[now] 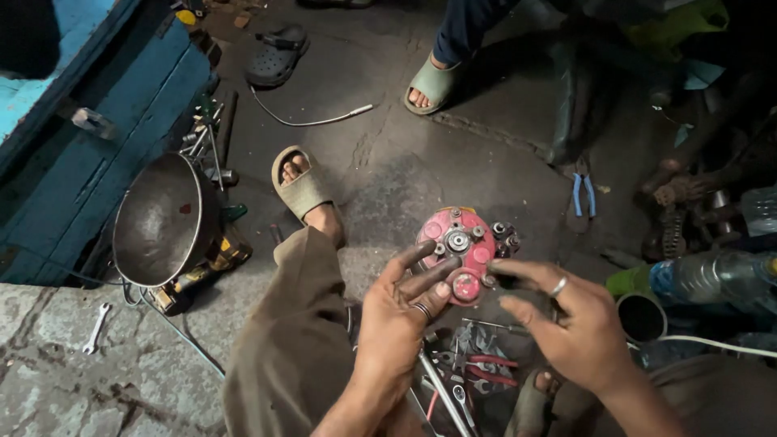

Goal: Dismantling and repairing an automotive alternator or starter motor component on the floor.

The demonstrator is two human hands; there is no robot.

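Dark, oil-stained concrete floor fills most of the view, with paler paving stones at the lower left where a small open-ended spanner lies alone. Against a blue wooden structure on the left, a round metal bowl stands tipped on its side so its inside faces the camera; it looks bare apart from one small red speck near the middle, and loose metal tools and parts sit behind and beneath it. Held low over the floor between both hands is a red round mechanical part with a central hub and several bolts on its face. The left hand, wearing a ring, has its fingers spread and stretched forward, the fingertips touching the lower left edge of the red part. The right hand, also ringed, reaches in from the right with fingers loosely extended toward the part's right edge; whether it actually grips it I cannot tell. Below the hands lies a heap of wrenches and red-handled pliers. Blue-handled pliers rest on the floor to the upper right. At the right edge lies a clear plastic bottle on its side, its contents unclear, just beside an open dark round container. Another person's sandalled foot stands further off.
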